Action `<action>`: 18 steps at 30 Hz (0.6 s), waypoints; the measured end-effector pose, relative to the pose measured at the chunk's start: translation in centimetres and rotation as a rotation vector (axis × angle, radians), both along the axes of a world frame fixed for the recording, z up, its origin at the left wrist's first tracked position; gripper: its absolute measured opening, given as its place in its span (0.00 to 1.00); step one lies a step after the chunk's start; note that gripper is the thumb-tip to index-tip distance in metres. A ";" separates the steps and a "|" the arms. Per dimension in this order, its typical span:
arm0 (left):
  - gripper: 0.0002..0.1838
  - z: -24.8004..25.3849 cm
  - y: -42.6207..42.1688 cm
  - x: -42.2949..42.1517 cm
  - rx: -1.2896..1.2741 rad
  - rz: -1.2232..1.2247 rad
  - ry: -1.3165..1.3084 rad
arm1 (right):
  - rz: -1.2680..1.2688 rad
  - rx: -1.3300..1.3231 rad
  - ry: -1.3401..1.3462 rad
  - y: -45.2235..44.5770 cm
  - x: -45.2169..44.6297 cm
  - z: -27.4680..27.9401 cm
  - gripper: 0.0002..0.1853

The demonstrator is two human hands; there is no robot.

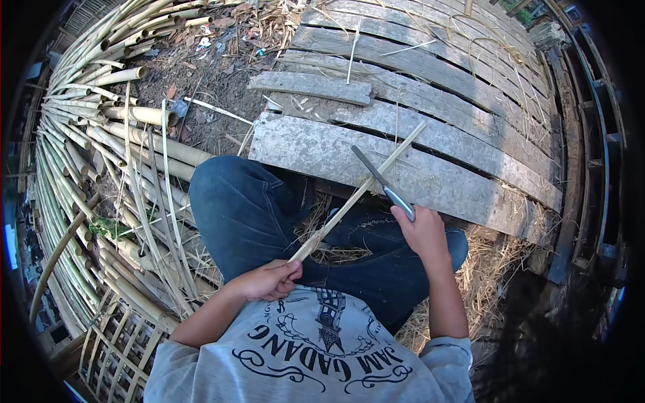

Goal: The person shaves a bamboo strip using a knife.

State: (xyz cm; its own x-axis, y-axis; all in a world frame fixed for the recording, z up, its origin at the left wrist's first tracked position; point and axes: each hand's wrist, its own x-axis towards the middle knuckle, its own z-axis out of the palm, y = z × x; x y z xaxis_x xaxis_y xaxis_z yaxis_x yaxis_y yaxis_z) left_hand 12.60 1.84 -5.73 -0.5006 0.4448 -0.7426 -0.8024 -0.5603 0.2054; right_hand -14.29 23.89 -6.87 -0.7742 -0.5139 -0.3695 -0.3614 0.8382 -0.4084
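Observation:
My left hand is closed around the near end of a pale bamboo strip, close to my shirt. The strip slants up and to the right over my lap, and its far end lies over the planks. In my right hand is the handle of a knife, fingers wrapped round it. The knife's dark blade crosses the strip beyond my knees and appears to touch it. Shavings curl from the strip near my left hand.
Weathered wooden planks form a low platform ahead, with gaps and thin slivers. A short loose board lies on it. Many bamboo poles are heaped at left, beside a woven bamboo lattice. Straw-like shavings cover the ground at right.

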 end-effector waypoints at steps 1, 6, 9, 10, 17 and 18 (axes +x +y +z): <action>0.21 0.1 0.0 -0.1 0.002 -0.007 0.003 | 0.068 0.045 -0.063 -0.4 0.8 0.4 0.35; 0.21 0.3 0.0 0.4 -0.043 0.015 -0.036 | 0.172 0.014 -0.099 -0.6 1.0 -1.5 0.37; 0.21 0.3 -0.2 0.4 -0.040 0.011 -0.018 | 0.161 0.041 -0.066 -0.9 0.6 -1.6 0.38; 0.21 0.3 -0.1 0.4 -0.037 0.008 -0.019 | 0.149 0.045 -0.049 -0.8 0.7 -1.5 0.39; 0.21 0.2 -0.1 0.4 -0.036 0.003 -0.023 | 0.120 0.040 0.001 -0.2 0.3 -2.2 0.40; 0.21 0.4 -0.1 0.4 -0.047 0.004 -0.021 | 0.110 0.040 0.022 -0.1 0.3 -2.0 0.40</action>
